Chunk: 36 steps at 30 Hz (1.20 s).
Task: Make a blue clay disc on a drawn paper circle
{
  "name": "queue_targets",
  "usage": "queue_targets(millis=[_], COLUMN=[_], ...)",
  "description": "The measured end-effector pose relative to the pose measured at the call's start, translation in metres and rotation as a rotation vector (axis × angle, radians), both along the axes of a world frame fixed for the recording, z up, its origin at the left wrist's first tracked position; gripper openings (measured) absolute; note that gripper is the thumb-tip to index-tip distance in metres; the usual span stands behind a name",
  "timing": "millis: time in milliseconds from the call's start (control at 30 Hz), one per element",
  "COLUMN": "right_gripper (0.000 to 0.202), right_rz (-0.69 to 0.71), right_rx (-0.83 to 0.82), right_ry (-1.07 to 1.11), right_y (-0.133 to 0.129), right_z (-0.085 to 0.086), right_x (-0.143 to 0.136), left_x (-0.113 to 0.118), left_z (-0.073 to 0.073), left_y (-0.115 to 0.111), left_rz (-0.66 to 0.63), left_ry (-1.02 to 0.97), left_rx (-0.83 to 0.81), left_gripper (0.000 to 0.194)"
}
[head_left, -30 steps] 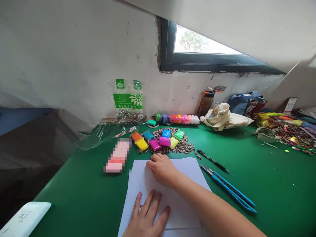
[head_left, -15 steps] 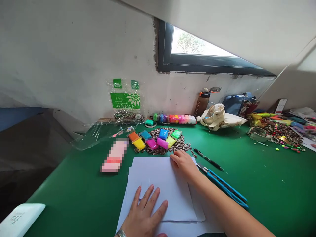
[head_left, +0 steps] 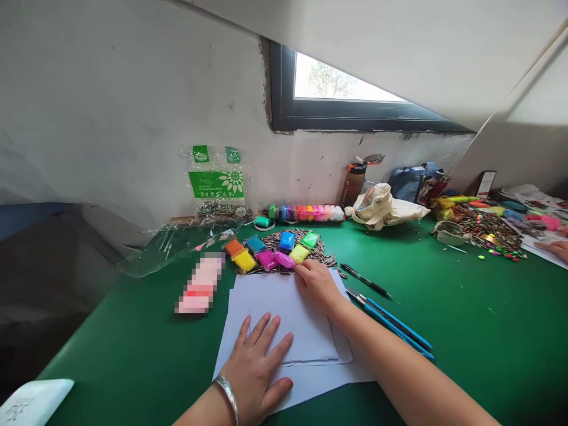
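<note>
My left hand (head_left: 260,364) lies flat with its fingers spread on a stack of white paper sheets (head_left: 306,337); a silver bangle circles the wrist. Thin pencil-like lines show near its fingertips. At the far right part of the stack, my right hand (head_left: 317,284) has its fingers curled together, the tips beside a purple clay packet (head_left: 284,260). What those fingers hold, if anything, is hidden. Several bright clay packets, among them a yellow packet (head_left: 244,261) and a blue packet (head_left: 287,240), rest on a pile of sunflower seeds (head_left: 326,254) just beyond the paper.
To the right lie a black pen (head_left: 366,281) and a blue-handled cutter (head_left: 394,325) with its blade showing. A pixelated pink item (head_left: 202,284) and a white device (head_left: 38,402) are on the left. Behind stand a bottle (head_left: 354,183) and a cloth bag (head_left: 386,207). Another person's hand (head_left: 554,248) shows far right.
The paper stack and my left hand have shifted away toward the seeds. My right hand has moved forward to the purple packet, which looks tilted. The camera view has turned slightly right.
</note>
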State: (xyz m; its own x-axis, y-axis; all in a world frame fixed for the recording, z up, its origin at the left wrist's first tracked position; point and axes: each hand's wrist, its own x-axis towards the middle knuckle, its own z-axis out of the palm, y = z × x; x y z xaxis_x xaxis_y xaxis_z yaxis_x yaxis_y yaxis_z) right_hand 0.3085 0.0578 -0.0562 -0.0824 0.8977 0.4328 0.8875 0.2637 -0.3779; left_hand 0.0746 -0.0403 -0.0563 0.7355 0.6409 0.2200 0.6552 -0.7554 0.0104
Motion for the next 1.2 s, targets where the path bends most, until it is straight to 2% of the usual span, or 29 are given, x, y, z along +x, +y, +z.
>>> queue_targets(millis=[200, 333, 467, 533, 600, 633, 700, 767, 867, 967, 1200], right_gripper=[0.037, 0.04, 0.04, 0.036, 0.03, 0.027, 0.026, 0.035, 0.057, 0.063, 0.064], right_rz=[-0.366, -0.401, -0.324, -0.272, -0.191, -0.074, 0.174, 0.291, 0.294, 0.232, 0.236], right_rx=[0.046, 0.015, 0.017, 0.039, 0.055, 0.044, -0.095, -0.215, -0.306, -0.334, -0.352], right_ry=[0.305, 0.416, 0.463, 0.459, 0.431, 0.397, 0.297, 0.138, -0.046, -0.099, 0.128], right_y=[-0.004, 0.012, 0.026, 0.02, 0.004, -0.007, -0.032, -0.055, -0.076, -0.079, -0.06], right_z=[-0.012, -0.017, -0.007, 0.002, 0.013, 0.017, 0.025, 0.031, 0.036, 0.037, 0.016], right_x=[0.028, 0.026, 0.009, 0.003, 0.0, -0.001, -0.001, -0.002, -0.004, -0.004, 0.003], left_x=[0.001, 0.002, 0.0, -0.002, -0.004, -0.004, -0.004, -0.003, -0.001, 0.0, 0.005], left_z=[-0.005, -0.005, -0.004, -0.005, -0.005, -0.005, -0.004, -0.002, 0.003, 0.009, 0.024], left_y=[-0.006, -0.006, -0.005, -0.002, 0.001, 0.002, 0.005, 0.008, 0.011, 0.012, 0.017], left_rz=[0.019, 0.024, 0.038, 0.02, 0.004, 0.001, 0.012, 0.017, 0.02, 0.025, 0.015], left_ry=[-0.027, -0.047, -0.052, -0.047, -0.044, -0.046, -0.056, -0.067, -0.073, -0.059, -0.088], left_rx=[0.046, 0.032, 0.016, 0.014, 0.015, 0.014, 0.008, 0.001, -0.002, -0.006, 0.057], left_gripper=[0.056, 0.054, 0.054, 0.053, 0.05, 0.048, 0.044, 0.04, 0.037, 0.037, 0.032])
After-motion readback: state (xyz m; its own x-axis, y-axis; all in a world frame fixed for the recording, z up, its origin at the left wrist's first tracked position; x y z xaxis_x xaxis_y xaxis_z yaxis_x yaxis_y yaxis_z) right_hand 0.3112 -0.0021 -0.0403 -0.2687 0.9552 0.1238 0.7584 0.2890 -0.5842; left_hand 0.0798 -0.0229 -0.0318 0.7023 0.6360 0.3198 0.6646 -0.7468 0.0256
